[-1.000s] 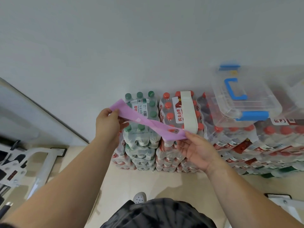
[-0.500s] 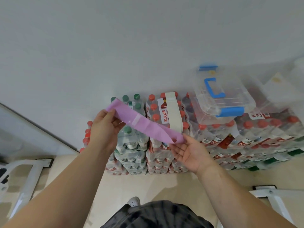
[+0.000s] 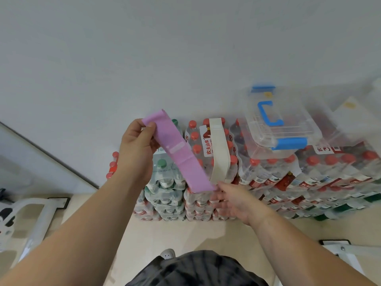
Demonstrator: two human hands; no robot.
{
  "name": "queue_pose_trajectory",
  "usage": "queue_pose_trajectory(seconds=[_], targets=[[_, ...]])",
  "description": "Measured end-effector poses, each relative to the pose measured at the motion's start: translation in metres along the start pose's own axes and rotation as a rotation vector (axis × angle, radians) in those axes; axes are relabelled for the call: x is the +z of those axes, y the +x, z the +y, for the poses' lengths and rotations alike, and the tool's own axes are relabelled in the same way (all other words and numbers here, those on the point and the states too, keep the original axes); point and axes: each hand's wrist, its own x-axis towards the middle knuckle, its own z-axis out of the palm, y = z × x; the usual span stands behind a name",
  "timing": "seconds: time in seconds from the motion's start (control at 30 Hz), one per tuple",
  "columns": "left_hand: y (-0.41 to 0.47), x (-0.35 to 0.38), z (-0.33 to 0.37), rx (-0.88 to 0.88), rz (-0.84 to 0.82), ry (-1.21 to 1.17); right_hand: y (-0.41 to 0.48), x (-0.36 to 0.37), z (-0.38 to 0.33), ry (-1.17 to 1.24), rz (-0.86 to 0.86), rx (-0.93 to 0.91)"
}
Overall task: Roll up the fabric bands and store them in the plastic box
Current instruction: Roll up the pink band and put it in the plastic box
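Observation:
A purple fabric band hangs stretched flat and slanting in front of me. My left hand pinches its upper end near the wall. My right hand, palm up, holds the lower end between thumb and fingertips. A cream fabric band lies flat across the top of the bottle packs, just behind the purple one. The clear plastic box, with a blue handle and blue latches and its lid on, sits on the packs to the right of both hands.
Shrink-wrapped packs of water bottles are stacked against the white wall. White metal frames stand on the floor at the left and the lower right. A shoe tip shows below.
My left hand has lifted its end of the purple band while my right hand dropped lower, so the band now slants more steeply. The cream band and box stay put.

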Motion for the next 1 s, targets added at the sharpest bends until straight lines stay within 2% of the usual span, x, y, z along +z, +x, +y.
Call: queue_pose_trajectory(seconds=[0.07,0.13,0.23,0.33,0.43,0.53,0.7,0.8,1.0], targets=[[-0.002,0.005,0.003,0.005,-0.086,0.102,-0.002,0.003,-0.006,-0.116,0.051,-0.104],[-0.004,0.01,0.003,-0.021,-0.167,0.193,-0.009,0.006,-0.02,-0.157,0.032,-0.243],[-0.006,0.014,0.003,-0.076,-0.244,0.252,-0.024,0.017,-0.044,-0.207,-0.103,-0.479],[-0.006,0.017,0.004,-0.081,-0.296,0.301,-0.036,0.037,-0.068,-0.159,-0.208,-0.736],[-0.006,0.017,0.004,-0.1,-0.33,0.384,-0.044,0.05,-0.083,-0.062,-0.073,-0.877],[-0.01,0.013,0.002,-0.139,-0.353,0.424,-0.049,0.051,-0.087,-0.037,0.039,-0.88],[-0.027,0.015,-0.003,-0.186,-0.409,0.328,-0.057,0.049,-0.085,-0.032,0.052,-0.834],[-0.037,0.02,-0.002,-0.189,-0.406,0.249,-0.06,0.049,-0.085,-0.018,0.058,-0.871],[-0.042,0.021,0.0,-0.181,-0.378,0.249,-0.065,0.045,-0.087,-0.013,0.076,-0.911]])
